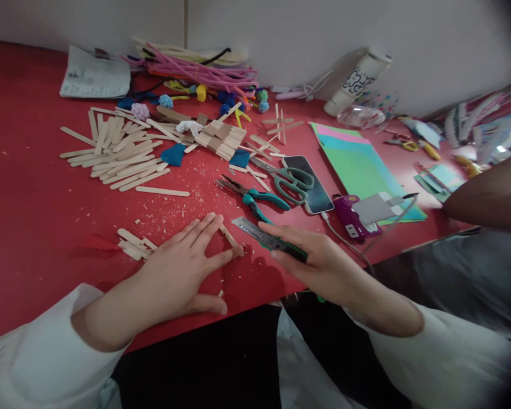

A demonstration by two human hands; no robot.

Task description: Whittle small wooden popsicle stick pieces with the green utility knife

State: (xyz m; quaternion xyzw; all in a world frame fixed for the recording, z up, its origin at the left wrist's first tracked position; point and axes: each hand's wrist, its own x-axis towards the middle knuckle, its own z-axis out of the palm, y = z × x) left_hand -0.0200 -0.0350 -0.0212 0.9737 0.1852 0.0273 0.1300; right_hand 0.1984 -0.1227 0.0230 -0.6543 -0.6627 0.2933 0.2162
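Observation:
My left hand (187, 255) lies on the red table with its fingers spread. Two of its fingertips press on the ends of a short piece of craft stick (229, 234). My right hand (323, 261) is closed round a utility knife (272, 240), whose blade is out and points left toward that piece. Wood shavings are scattered around both hands. Several cut craft sticks (132, 245) lie left of my left hand, partly hidden by it. Just beyond the knife are teal-handled pliers (255, 196), jaws apart.
A pile of craft sticks (119, 150) spreads at the back left, with pipe cleaners (200, 71) behind. Green scissors (289, 182) overlap a phone (309, 184), cabled to a purple adapter (351, 218). Coloured paper sheets (361, 165) lie right. Another person's arm (485, 190) rests at the right edge.

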